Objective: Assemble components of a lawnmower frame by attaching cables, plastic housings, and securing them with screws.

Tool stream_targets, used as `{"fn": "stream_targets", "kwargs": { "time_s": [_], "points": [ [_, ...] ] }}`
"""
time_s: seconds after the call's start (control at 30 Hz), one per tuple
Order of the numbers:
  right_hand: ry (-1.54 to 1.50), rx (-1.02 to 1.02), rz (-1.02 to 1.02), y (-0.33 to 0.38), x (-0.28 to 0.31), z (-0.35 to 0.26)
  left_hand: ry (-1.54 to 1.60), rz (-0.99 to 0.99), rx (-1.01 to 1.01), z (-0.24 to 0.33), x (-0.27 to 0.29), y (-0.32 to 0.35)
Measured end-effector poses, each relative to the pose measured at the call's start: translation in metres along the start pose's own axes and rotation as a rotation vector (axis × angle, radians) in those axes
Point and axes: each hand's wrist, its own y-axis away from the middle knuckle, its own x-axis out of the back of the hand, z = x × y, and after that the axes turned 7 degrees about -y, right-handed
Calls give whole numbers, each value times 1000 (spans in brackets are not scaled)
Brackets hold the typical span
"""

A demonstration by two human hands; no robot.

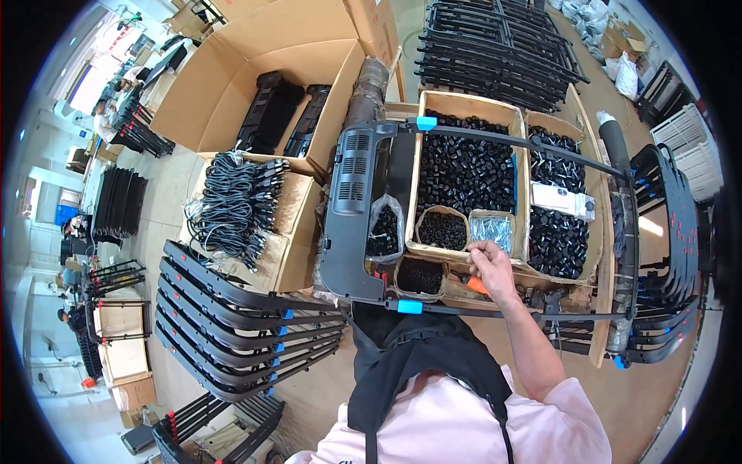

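My right hand point(490, 268) reaches over the front rim of a wooden parts tray point(466, 255). Its thumb and fingertips are pinched together. Whatever they hold, if anything, is too small to make out. Just beyond the fingertips lies a small box of silver screws point(491, 230), beside a round tub of tiny black parts point(443, 230). A black frame point(353, 255) with a vented plastic housing lies across the trays, with blue tape point(410, 307) on its near bar. Below the wrist shows an orange-and-black tool point(476, 285), partly hidden. My left hand is out of the picture.
Black caps point(468, 162) fill the main tray, with more black parts point(556, 246) to the right. Bundled cables point(236, 205) lie on a carton at left, before an open cardboard box point(197, 100). Stacked black frames point(224, 325) stand lower left; others point(502, 54) lie at the back.
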Motion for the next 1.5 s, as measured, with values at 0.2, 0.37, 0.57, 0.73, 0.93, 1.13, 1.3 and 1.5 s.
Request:
{"fn": "stream_targets", "kwargs": {
  "time_s": [0.2,0.37,0.57,0.73,0.93,1.13,1.3,1.5],
  "points": [
    [4,-34,-20,14,23,4,37,4,14,27,-14,13],
    [-41,-33,-31,21,37,4,55,14,86,21,-20,35],
    [15,-56,18,44,48,-2,78,78,221,-8,0,56],
    [-11,-92,0,70,42,-8,93,100,275,-21,4,61],
    [109,-153,-88,120,47,5,110,108,290,-26,13,51],
    [180,-247,-15,142,54,42,118,116,257,-22,27,18],
    [107,-162,48,139,62,87,93,76,151,13,32,-19],
    [330,-380,-12,142,66,126,173,159,-366,60,93,-57]
  ]
}}
